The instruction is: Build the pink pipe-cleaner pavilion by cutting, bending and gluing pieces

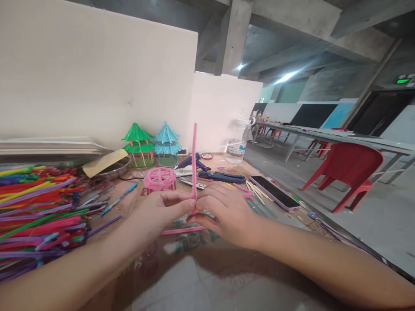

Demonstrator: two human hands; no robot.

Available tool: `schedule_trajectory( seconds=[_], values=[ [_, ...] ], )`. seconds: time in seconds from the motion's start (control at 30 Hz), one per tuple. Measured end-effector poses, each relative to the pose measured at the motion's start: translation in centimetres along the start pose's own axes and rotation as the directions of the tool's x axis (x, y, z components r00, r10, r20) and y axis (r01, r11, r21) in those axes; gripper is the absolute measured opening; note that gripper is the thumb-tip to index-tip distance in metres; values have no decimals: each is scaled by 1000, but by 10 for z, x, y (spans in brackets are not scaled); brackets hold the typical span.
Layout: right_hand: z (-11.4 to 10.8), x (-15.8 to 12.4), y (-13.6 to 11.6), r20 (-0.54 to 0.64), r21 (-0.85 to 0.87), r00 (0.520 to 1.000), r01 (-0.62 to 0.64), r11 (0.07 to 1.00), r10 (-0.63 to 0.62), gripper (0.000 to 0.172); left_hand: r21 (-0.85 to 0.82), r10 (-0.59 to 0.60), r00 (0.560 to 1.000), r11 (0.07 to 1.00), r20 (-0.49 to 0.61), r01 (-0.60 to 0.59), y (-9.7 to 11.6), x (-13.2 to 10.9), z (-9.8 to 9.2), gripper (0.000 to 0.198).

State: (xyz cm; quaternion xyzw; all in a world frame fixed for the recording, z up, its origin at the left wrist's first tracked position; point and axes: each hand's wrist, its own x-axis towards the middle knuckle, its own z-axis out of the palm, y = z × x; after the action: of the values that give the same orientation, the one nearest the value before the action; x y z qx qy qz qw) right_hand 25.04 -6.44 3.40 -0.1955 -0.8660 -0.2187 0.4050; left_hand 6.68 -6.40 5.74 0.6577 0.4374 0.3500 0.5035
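A pink pipe cleaner (194,160) stands upright between my two hands over the table's front part. My left hand (168,209) pinches its lower end between thumb and forefinger. Meeting it there, my right hand (227,214) has its fingers closed on the same spot. Below the fingers runs a pink strip (183,231), roughly level; whether it joins the upright piece is hidden by my hands. Just beyond my left hand sits a round pink pipe-cleaner frame (160,178) with a spoked top.
Bundled coloured pipe cleaners (35,216) lie left, near a blue pen (119,198). Behind stand green (138,144) and blue (167,144) pavilion models. A glue gun (194,162), pliers (222,177), wooden sticks (257,192), a phone (275,192) and a water jug (236,144) are farther right.
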Motion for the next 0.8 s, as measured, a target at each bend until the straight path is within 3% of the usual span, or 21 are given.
schedule_trajectory(
  seconds=[0.53,0.8],
  values=[
    [0,1,-3,-48,53,998,-25,998,28,12,98,99,993,990,71,-106,4,0,-2,20],
    [1,-1,-4,-16,110,998,-63,992,65,18,225,163,986,963,-34,-151,14,3,-13,19]
  ],
)
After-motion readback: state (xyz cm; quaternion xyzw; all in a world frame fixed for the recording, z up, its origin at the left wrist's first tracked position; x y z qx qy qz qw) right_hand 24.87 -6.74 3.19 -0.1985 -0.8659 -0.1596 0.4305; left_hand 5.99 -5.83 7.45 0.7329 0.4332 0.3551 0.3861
